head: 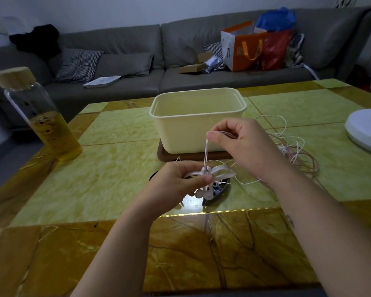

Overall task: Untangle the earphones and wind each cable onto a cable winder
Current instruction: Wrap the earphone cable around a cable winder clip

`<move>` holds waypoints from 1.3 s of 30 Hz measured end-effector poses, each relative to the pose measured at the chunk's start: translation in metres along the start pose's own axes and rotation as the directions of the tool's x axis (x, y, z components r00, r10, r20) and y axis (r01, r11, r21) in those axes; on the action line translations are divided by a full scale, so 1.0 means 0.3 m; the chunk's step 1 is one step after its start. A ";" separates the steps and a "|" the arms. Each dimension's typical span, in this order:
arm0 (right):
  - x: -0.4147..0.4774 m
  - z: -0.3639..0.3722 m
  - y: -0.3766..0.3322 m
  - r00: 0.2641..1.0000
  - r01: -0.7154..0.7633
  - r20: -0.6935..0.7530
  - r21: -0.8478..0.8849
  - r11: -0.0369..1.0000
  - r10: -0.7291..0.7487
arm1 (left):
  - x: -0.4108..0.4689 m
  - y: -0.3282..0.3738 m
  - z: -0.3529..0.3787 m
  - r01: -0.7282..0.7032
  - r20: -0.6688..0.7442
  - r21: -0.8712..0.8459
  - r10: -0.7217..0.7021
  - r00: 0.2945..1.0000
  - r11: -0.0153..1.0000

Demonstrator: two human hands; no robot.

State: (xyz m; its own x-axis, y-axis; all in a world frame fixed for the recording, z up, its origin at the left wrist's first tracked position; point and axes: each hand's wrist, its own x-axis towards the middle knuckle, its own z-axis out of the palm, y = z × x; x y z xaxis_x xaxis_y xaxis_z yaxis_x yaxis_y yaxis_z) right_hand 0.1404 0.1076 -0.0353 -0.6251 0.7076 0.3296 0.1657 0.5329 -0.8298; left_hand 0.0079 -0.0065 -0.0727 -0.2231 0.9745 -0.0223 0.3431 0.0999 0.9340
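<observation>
text: we read none | paper bag (244, 54), upper right of the frame: we see a small dark mark on its white side, too blurred to read

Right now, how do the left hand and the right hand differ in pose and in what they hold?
The left hand sits lower and nearer the body; the right hand is raised, in front of the tub. The left hand grips a white winder; the right hand pinches the thin cable between thumb and forefinger. The cable runs taut between them. Both hold something above the table.
</observation>
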 end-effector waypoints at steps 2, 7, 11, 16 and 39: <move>0.005 0.012 0.024 0.998 -0.060 -0.012 0.008 0.998 0.060 | 0.006 -0.015 -0.007 0.036 -0.072 -0.029 -0.038 0.997 0.999; -0.015 0.054 0.036 0.975 -0.039 -0.223 -0.056 0.998 0.025 | 0.026 -0.060 -0.039 0.012 -0.295 -0.419 -0.148 0.944 0.908; -0.064 0.155 0.033 0.879 -0.472 0.267 0.356 0.807 0.396 | 0.043 -0.065 -0.038 -0.027 -0.364 -0.571 -0.224 0.904 0.820; -0.078 0.207 0.019 0.790 -0.612 0.467 0.644 0.458 0.398 | 0.049 -0.071 -0.032 -0.047 -0.425 -0.524 -0.213 0.880 0.850; -0.059 0.154 0.035 0.890 -0.454 0.275 0.478 0.752 0.363 | 0.031 -0.064 -0.019 0.015 -0.388 -0.323 -0.147 0.910 0.946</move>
State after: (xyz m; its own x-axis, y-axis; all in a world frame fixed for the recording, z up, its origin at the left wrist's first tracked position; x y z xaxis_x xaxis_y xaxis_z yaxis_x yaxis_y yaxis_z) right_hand 0.1179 0.0792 -0.0706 -0.7062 0.6958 -0.1313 0.0436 -0.1424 -0.9888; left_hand -0.0058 -0.0005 -0.0888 -0.6079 0.7938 -0.0192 0.0269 0.0447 0.9986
